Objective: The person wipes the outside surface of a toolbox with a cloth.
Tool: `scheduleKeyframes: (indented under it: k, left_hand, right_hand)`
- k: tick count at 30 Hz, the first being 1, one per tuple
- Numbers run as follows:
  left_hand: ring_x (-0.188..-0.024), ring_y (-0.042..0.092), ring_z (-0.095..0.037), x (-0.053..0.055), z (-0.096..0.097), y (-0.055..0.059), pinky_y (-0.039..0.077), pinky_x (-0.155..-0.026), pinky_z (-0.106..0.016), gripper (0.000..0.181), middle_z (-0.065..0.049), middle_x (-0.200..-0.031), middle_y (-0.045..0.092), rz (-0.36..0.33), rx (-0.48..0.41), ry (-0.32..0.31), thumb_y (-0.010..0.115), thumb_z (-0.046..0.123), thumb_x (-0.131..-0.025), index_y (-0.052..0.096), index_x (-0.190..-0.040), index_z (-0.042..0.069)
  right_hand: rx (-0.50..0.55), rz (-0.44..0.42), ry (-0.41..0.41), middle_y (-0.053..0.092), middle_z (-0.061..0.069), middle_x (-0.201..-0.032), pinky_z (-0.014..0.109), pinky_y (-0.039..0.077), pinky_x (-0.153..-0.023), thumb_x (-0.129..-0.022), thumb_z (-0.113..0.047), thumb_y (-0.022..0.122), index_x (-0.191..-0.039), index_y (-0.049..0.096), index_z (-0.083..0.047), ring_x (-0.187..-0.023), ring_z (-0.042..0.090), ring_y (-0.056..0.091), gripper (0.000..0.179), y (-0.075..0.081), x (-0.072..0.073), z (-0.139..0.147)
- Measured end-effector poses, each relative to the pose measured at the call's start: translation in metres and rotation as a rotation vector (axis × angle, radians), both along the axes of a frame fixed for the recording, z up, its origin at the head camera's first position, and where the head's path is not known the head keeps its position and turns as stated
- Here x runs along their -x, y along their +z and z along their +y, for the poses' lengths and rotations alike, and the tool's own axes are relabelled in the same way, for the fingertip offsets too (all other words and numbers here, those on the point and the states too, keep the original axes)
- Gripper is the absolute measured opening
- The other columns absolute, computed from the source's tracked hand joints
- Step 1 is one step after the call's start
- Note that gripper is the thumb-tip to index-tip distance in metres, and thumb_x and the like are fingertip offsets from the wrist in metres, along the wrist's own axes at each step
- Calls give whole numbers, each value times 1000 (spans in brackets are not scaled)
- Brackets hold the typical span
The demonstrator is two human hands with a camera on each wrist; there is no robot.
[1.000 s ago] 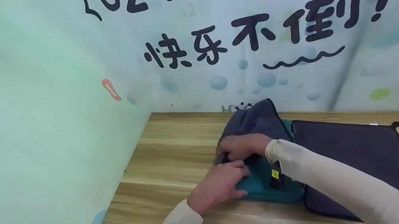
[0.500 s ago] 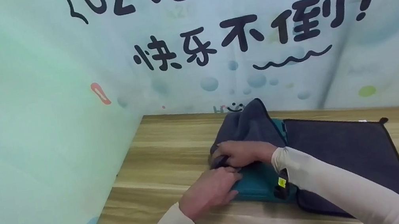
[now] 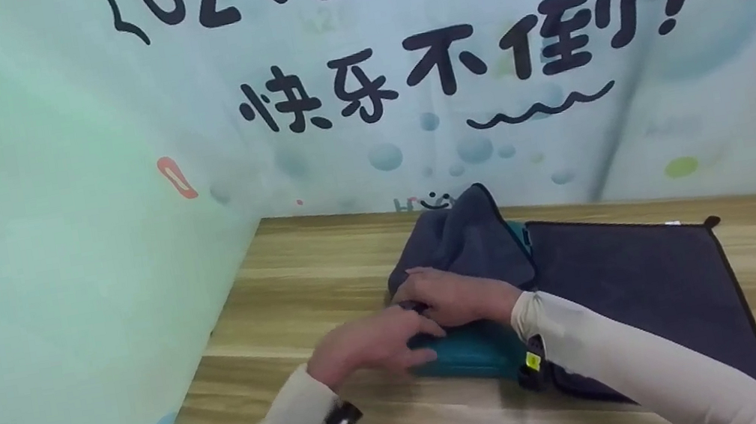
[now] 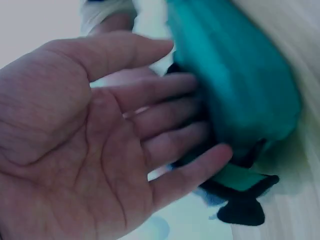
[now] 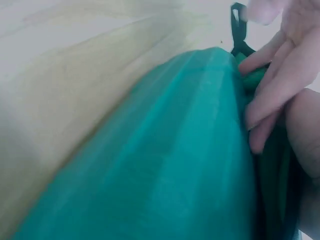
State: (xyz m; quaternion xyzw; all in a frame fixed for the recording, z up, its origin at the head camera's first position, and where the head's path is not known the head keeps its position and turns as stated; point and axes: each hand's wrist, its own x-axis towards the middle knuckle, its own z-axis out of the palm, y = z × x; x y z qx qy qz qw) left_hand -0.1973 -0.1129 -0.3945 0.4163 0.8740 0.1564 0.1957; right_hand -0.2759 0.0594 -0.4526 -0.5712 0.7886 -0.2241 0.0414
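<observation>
A teal bag (image 3: 473, 355) with dark grey fabric lies on the table, one grey flap (image 3: 454, 238) bunched up at its back and left. My right hand (image 3: 448, 296) grips the edge of that flap, thumb towards a dark fold. Just in front, my left hand (image 3: 376, 341) reaches over the bag's left end with fingers extended and apart. In the left wrist view the left palm (image 4: 95, 130) faces the camera, its fingertips overlapping the bag's dark edge. A black tab (image 4: 242, 211) sticks out at the bag's end. The right fingertips are mostly hidden.
A flat dark grey panel (image 3: 649, 298) with black binding spreads to the right of the bag, under the right forearm. Beneath lies a wood-grain table (image 3: 296, 270). Printed sheets (image 3: 340, 165) stand along the back and left.
My left hand has drawn back leftwards off the bag, and its fingers have spread. The right hand stays on the flap's edge. The head view has shifted slightly.
</observation>
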Motion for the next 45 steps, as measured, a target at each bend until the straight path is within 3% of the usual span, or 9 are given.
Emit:
scheduleKeyframes:
  k: [3, 8, 10, 13, 16, 19, 26, 37, 45]
  left_hand:
    - [-94, 69, -19, 14, -15, 16, 53, -84, -29, 21, -8, -107, 73, -75, -166, 37, 62, 11, -102, 72, -116, -2]
    - [-86, 72, -23, 43, -30, 36, 57, -75, -35, 14, -6, -93, 74, -30, -368, 232, 58, 10, -103, 69, -108, 2]
    - [-97, 70, -24, 55, -28, 38, 55, -83, -38, 18, -8, -103, 73, 20, -343, 259, 58, 10, -104, 69, -113, 0]
    - [-117, 63, -27, 71, -18, 31, 49, -98, -42, 28, -14, -124, 67, 12, -239, 247, 56, 12, -104, 65, -126, -3]
    - [-123, 58, -31, 82, -8, 21, 45, -102, -43, 35, -18, -133, 62, -2, -132, 217, 55, 12, -105, 60, -135, -5]
    - [-118, 58, -33, 87, -6, 14, 45, -100, -45, 36, -19, -132, 61, 27, -98, 205, 55, 13, -105, 59, -136, -4]
    - [-125, 54, -40, 89, -14, 4, 43, -103, -49, 35, -22, -134, 59, 62, -133, 260, 56, 12, -104, 58, -135, -5]
    - [-134, 48, -36, 94, -3, -14, 36, -111, -47, 43, -23, -141, 54, 90, -147, 334, 55, 14, -105, 50, -142, -6]
    - [-140, 41, -31, 102, 26, -7, 32, -113, -41, 51, -19, -151, 45, 126, -110, 335, 52, 20, -107, 40, -152, -1]
  right_hand:
    - [29, 95, -4, 69, 4, -104, 48, 27, -116, -95, 3, 59, -105, 70, -6, -106, 21, 63, 17, -3, -7, 1]
    - [-11, 248, 31, 69, 4, -114, 44, 26, -116, -83, 14, 58, -117, 69, -7, -115, 19, 60, 42, -6, -23, 0]
    - [-35, 280, 38, 69, 5, -117, 46, 26, -116, -83, 14, 60, -121, 70, -7, -117, 18, 60, 45, -7, -29, 0]
    - [-67, 310, 32, 68, 6, -121, 46, 28, -116, -82, 14, 64, -124, 69, -7, -120, 19, 59, 47, -6, -37, 3]
    - [-82, 324, 32, 67, 7, -125, 44, 28, -116, -81, 13, 66, -126, 68, -7, -124, 19, 57, 48, -7, -42, 6]
    - [-78, 322, 36, 65, 7, -129, 43, 28, -116, -81, 13, 66, -128, 67, -6, -128, 19, 55, 51, -7, -44, 8]
    - [-62, 288, 62, 65, 7, -130, 41, 27, -116, -80, 17, 63, -130, 67, -5, -133, 20, 51, 54, -4, -51, 17]
    - [-28, 259, 129, 65, 4, -129, 40, 27, -116, -74, 16, 64, -126, 67, -7, -135, 17, 49, 57, -3, -83, 27]
    - [-44, 212, 149, 62, 2, -135, 37, 27, -116, -79, 21, 62, -132, 65, -9, -138, 13, 44, 61, -3, -101, 34]
